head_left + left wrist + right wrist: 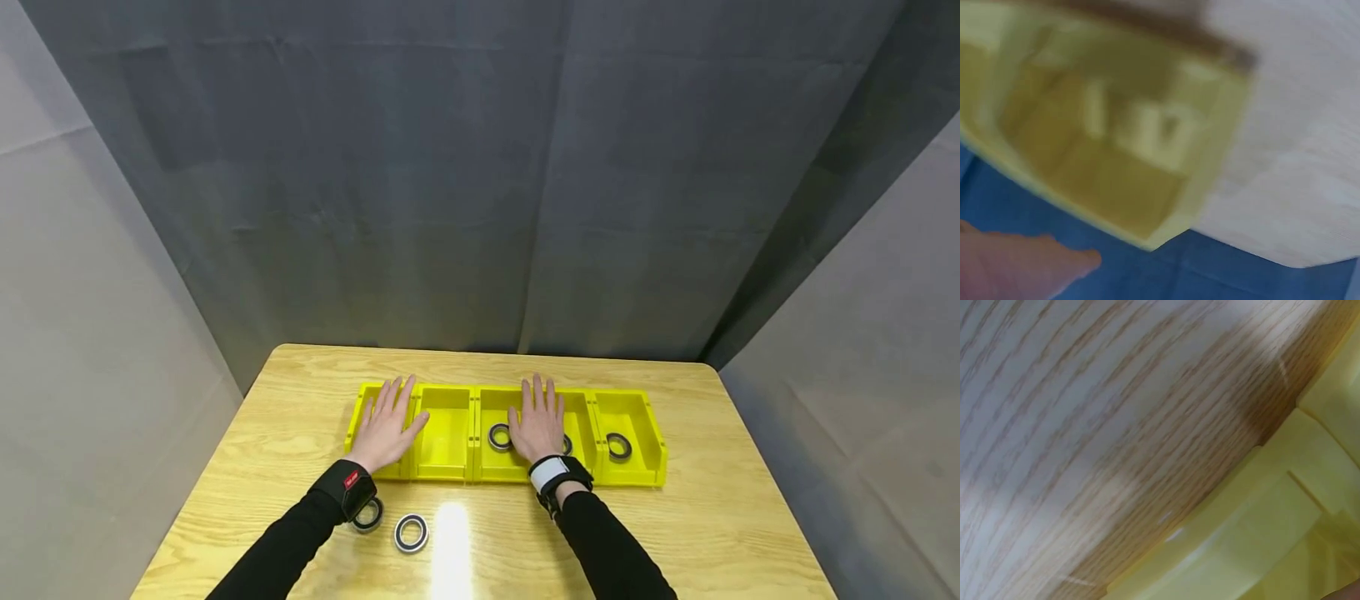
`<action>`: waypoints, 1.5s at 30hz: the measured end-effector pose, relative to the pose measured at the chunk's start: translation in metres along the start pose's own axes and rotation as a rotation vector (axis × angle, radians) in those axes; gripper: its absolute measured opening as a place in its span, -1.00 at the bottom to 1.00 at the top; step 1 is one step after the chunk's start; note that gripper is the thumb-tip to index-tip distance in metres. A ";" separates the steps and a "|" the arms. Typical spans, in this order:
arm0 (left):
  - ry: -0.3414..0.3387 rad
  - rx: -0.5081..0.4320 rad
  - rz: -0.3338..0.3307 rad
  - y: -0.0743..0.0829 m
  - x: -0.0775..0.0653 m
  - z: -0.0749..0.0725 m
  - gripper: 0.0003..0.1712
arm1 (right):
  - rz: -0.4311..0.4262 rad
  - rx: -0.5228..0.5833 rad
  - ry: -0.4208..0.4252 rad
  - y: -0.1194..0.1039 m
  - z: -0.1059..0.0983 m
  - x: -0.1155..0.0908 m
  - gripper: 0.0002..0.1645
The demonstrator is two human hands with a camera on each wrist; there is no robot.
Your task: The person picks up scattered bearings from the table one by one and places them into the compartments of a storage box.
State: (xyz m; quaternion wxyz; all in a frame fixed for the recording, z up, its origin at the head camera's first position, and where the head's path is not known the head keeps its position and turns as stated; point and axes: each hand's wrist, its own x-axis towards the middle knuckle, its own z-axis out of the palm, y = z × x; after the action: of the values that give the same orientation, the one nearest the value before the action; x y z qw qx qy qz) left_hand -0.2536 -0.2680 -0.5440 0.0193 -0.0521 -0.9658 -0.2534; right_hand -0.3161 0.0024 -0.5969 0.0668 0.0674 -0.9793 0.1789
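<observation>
A row of yellow bins [444, 433] stands across the table. My left hand [386, 433] is spread flat above the leftmost bin, fingers straight and thumb out to the right, holding nothing. Over the middle of the row, my right hand [538, 425] also has straight fingers pointing to the back. A ball bearing [500, 437] lies in a bin just left of the right hand, and another bearing [567, 444] shows partly beside its wrist. One more bearing [618, 447] rests in the rightmost bin. The left wrist view is blurred, showing a bin [1097, 181] and part of a finger [1029, 265].
On the wooden table [712, 517] in front of the bins lie two more bearings: one bearing [411, 533] in full view, the other bearing [367, 515] partly covered by the left wristband [347, 490]. A grey curtain [420, 208] hangs behind the table, with pale panels at both sides.
</observation>
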 end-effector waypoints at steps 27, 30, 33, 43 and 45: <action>-0.202 0.091 0.329 0.025 -0.073 -0.004 -0.29 | -0.013 -0.005 -0.009 0.000 0.002 -0.001 -0.23; -0.279 0.112 0.347 0.024 -0.079 0.001 -0.27 | -0.015 -0.011 -0.006 0.000 0.002 0.000 -0.24; -0.336 0.133 0.348 0.022 -0.082 0.005 -0.24 | -0.021 -0.018 0.003 0.000 0.001 -0.001 -0.24; -0.428 0.149 0.341 0.015 -0.090 0.013 -0.24 | -0.012 -0.033 -0.027 0.000 0.001 0.000 -0.22; -0.435 0.146 0.345 0.014 -0.091 0.016 -0.25 | -0.011 -0.031 -0.028 0.000 0.001 0.000 -0.22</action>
State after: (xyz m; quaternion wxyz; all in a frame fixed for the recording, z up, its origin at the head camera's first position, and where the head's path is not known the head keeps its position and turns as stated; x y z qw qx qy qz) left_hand -0.1615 -0.2566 -0.5571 -0.1419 -0.2673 -0.9398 -0.1589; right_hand -0.3163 0.0018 -0.5972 0.0551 0.0740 -0.9824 0.1621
